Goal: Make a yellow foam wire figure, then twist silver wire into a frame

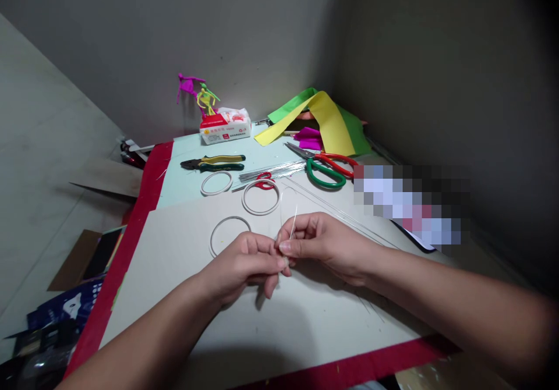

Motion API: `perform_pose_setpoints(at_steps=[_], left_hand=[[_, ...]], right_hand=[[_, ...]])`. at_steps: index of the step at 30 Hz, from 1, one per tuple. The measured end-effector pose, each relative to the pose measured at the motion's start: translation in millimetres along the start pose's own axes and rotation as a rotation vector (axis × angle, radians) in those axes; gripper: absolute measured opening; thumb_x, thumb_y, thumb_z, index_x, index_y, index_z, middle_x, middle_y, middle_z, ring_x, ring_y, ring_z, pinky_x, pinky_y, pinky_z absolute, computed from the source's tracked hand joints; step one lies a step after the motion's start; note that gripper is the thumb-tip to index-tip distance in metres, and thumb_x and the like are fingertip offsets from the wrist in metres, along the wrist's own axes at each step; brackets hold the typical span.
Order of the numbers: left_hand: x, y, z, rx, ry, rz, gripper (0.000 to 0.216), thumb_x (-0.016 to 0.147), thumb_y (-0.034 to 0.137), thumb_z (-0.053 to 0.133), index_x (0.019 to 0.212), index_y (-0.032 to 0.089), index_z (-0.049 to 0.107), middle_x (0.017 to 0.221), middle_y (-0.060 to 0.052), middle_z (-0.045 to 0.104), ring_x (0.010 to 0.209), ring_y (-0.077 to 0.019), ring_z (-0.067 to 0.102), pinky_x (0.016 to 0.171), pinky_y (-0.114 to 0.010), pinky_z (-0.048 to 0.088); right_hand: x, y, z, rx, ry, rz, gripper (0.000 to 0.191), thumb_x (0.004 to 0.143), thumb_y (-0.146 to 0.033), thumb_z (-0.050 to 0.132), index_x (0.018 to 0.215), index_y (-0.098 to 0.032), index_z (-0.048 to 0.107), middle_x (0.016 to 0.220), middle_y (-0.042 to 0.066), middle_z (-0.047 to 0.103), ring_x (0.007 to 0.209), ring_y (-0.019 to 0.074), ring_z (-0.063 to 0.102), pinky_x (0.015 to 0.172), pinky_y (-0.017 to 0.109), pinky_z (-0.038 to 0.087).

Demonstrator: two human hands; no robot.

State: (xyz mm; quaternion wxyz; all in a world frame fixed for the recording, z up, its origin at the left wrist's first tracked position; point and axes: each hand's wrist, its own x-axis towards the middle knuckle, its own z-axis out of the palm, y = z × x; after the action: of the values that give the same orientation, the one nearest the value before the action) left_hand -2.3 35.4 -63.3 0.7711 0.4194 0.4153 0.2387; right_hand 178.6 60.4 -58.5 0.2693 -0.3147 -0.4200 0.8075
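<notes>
My left hand and my right hand meet above the pale table top, fingertips almost touching. Both are closed in a pinch. From my right thumb and fingertips a thin wire sticks up, and its lower part runs down to my left fingers. What exactly lies between the fingertips is partly hidden. Just beyond my hands lie slim pale rings: one ring partly behind my left hand, a second ring farther back and a third ring near the pliers.
Behind the rings are a bundle of straight wires, small red-handled scissors and large scissors. A tissue pack, wire figures and yellow paper stand near the wall. A blurred-out, phone-like object lies right. Red trim edges the table.
</notes>
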Motion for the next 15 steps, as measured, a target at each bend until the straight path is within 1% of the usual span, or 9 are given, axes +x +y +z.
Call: perform_pose_setpoints(at_steps=[3,5,10,13,15], left_hand=[[-0.4,-0.3,3.2,-0.013,0.032,0.025,0.016,0.073,0.024,0.063,0.069,0.010,0.068,0.044,-0.003,0.061,0.036,-0.0051,0.028,0.044,-0.025,0.012],[-0.7,-0.2,4.3,0.003,0.039,0.051,0.015,0.073,0.023,0.062,0.068,0.010,0.068,0.044,-0.003,0.061,0.038,-0.0053,0.029,0.044,-0.025,0.014],[-1.0,0.0,2.5,0.054,0.010,0.035,0.017,0.072,0.026,0.063,0.066,0.011,0.068,0.039,0.000,0.055,0.036,-0.0060,0.031,0.044,-0.025,0.016],[-0.8,-0.8,1.3,0.047,0.001,0.028,0.018,0.072,0.027,0.064,0.066,0.011,0.069,0.038,0.000,0.055,0.035,-0.0053,0.031,0.043,-0.024,0.016],[-0.6,-1.5,1.0,0.034,-0.011,0.032,0.017,0.072,0.026,0.064,0.066,0.011,0.069,0.038,0.000,0.056,0.034,-0.0049,0.032,0.042,-0.023,0.017]], right_hand=[[0.5,0.7,-0.3,0.009,-0.001,-0.024,0.025,0.068,-0.030,0.079,0.075,-0.012,0.064,0.059,0.001,0.063,0.056,0.0096,0.056,0.061,0.024,0.043],[0.8,0.4,-0.7,-0.014,0.011,-0.030,0.026,0.068,-0.031,0.080,0.075,-0.012,0.064,0.060,0.001,0.064,0.057,0.0096,0.056,0.061,0.024,0.042],[0.5,-1.5,-1.5,-0.126,0.014,-0.027,0.028,0.069,-0.036,0.078,0.077,-0.013,0.063,0.063,0.001,0.066,0.061,0.0124,0.060,0.064,0.026,0.045],[-0.8,-1.9,-1.5,-0.184,0.036,-0.050,0.029,0.069,-0.037,0.078,0.077,-0.013,0.064,0.064,0.001,0.065,0.061,0.0116,0.059,0.062,0.025,0.044],[-2.0,-2.0,-0.8,-0.183,0.044,-0.059,0.029,0.068,-0.037,0.078,0.076,-0.013,0.064,0.064,0.001,0.065,0.060,0.0111,0.058,0.061,0.024,0.044]])
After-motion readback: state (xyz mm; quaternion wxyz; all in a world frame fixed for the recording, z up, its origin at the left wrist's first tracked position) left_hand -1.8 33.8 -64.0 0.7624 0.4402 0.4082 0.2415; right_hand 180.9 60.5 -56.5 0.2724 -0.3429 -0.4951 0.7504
